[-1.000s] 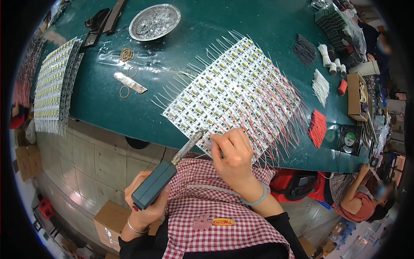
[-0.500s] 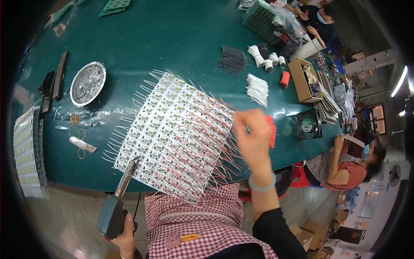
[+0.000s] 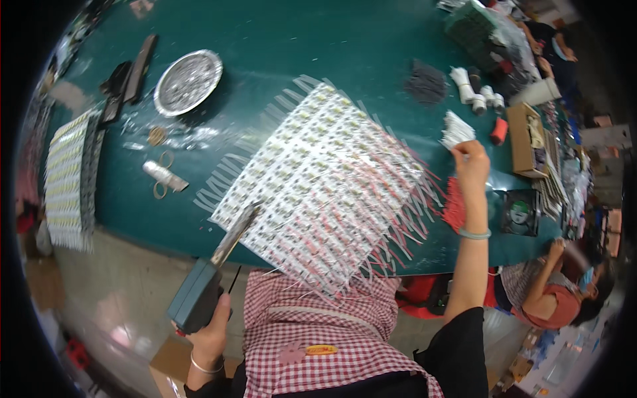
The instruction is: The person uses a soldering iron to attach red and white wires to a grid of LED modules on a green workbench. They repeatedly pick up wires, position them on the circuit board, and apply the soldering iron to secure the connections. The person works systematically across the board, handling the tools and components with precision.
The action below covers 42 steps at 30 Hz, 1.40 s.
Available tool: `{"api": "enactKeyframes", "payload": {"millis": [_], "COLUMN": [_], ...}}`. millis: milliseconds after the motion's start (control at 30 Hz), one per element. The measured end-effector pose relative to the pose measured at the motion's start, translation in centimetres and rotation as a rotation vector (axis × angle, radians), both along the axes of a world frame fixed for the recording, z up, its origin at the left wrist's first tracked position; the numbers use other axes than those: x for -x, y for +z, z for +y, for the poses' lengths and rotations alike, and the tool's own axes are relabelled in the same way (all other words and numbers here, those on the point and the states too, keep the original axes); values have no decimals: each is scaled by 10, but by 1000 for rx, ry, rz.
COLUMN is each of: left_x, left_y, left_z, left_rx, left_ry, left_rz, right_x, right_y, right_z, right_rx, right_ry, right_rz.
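Observation:
In my left hand [image 3: 211,335] is a dark teal soldering gun [image 3: 197,292], gripped by its handle. Its long metal tip reaches over the lower left edge of a white sheet of small circuit boards [image 3: 312,166]. White wires stick out along the sheet's upper left side, and red and white ones along its right side. My right hand [image 3: 471,166] is closed in a pinch at the near edge of a pile of short white pieces [image 3: 456,127]; whether anything is between the fingertips is hidden. Beside that wrist lies a pile of red pieces [image 3: 454,207].
On the green table [image 3: 279,46] stands a metal bowl [image 3: 216,76] of silvery scraps. A second stack of boards [image 3: 66,179] lies at the left edge. To the right are a black fan [image 3: 521,211], a cardboard box [image 3: 524,139] and dark pieces [image 3: 424,83]. A co-worker [image 3: 544,285] sits at the right.
My right hand has moved right, from the sheet's right edge to the white pile. The view has shifted and tilted; the soldering gun stays at the sheet's lower left edge.

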<state>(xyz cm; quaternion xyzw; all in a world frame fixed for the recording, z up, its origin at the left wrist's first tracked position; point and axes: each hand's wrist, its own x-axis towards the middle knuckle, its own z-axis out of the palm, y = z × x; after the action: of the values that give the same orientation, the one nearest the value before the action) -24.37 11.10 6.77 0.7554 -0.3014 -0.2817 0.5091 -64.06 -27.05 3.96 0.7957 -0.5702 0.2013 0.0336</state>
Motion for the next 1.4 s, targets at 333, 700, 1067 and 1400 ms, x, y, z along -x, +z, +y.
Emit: {"api": "enactKeyframes", "payload": {"millis": [333,700,1067,1400], "left_x": [4,5,-5,-8], "left_y": [4,16,15,16], "left_z": [13,17,40,34], "left_rx": [38,59,-33,-19], "left_ry": [-22,62,-146,-252], "left_rz": [-23,-13,-53,-184], "right_x": [-11,-198,-226,-227], "right_y": [21,76,16,9], "right_z": [8,198,249,252], "right_rx": [196,-266,-293,-232], "right_ry": [-50,617,554,538], "right_rz": [-145,-510,-492,-449]}}
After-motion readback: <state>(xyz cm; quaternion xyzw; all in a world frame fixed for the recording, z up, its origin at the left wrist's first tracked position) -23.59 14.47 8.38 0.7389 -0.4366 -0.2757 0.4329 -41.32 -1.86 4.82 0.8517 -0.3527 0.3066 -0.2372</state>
